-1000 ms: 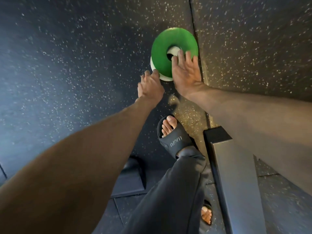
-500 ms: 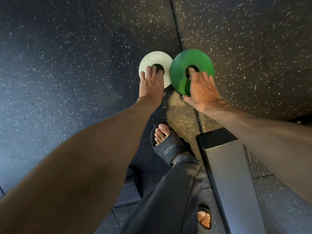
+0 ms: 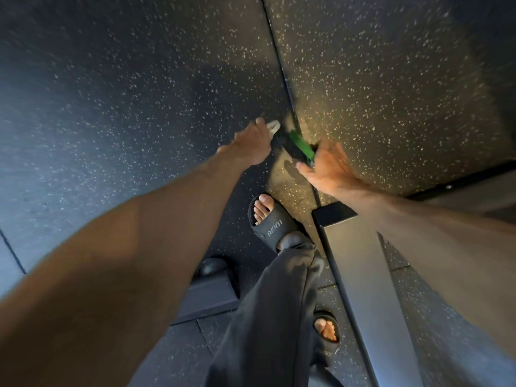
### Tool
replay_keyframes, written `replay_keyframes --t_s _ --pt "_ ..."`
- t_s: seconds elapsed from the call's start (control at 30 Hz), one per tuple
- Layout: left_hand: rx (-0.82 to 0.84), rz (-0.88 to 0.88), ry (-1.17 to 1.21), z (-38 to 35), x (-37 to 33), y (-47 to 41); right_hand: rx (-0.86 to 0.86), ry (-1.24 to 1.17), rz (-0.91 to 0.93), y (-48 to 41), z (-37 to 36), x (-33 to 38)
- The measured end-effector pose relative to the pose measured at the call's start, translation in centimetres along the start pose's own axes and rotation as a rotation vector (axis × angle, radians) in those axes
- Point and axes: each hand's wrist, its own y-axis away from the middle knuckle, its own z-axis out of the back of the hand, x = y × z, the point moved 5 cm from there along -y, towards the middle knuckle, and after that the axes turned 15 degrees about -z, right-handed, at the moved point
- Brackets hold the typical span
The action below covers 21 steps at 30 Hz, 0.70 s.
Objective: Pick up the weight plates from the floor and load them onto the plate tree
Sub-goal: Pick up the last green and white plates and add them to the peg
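White plate [image 3: 273,125], green plate [image 3: 301,145] now lifted edge-on — left hand [image 3: 248,143] grips white, right hand [image 3: 329,166] grips green

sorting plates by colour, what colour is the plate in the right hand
Green plate, edge-on in the head view.

Left plate [image 3: 273,125] just beside right plate [image 3: 301,146], beam [image 3: 363,275] right of foot [image 3: 268,222]

Dim, wide-angle view with curved edges. Warm light falls on the speckled floor [image 3: 391,93] at right, cool bluish light at left. Motion blur smears the floor specks and both hands.
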Motion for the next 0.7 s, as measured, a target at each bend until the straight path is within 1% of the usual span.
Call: replay_keyframes --t_s 0.07,0.17,0.3,0.47,0.6,0.63,0.7 --pt "-0.009 0.026 0.106 1.2 -1.2 3.4 0.041 -0.025 -0.052 3.0 0.8 -0.5" --pt "-0.058 0.052 0.208 3.0 -4.1 10.2 0.059 -0.044 -0.076 8.8 2.6 -0.8" --pt "-0.085 0.018 0.159 5.7 -9.0 19.2 0.104 -0.046 -0.074 18.5 5.9 -0.5" --pt "-0.101 -0.043 0.166 8.9 -15.0 31.1 0.122 -0.055 -0.005 31.4 9.8 0.5" --pt "-0.129 -0.032 0.033 10.3 -18.4 40.4 0.085 -0.061 0.075 41.5 12.9 1.2" --pt "-0.151 -0.024 0.041 10.7 -19.3 42.8 0.081 -0.049 0.113 43.8 13.5 1.2" --pt "-0.222 0.030 0.151 11.4 -21.0 48.2 0.091 -0.038 0.188 48.4 14.3 1.2"
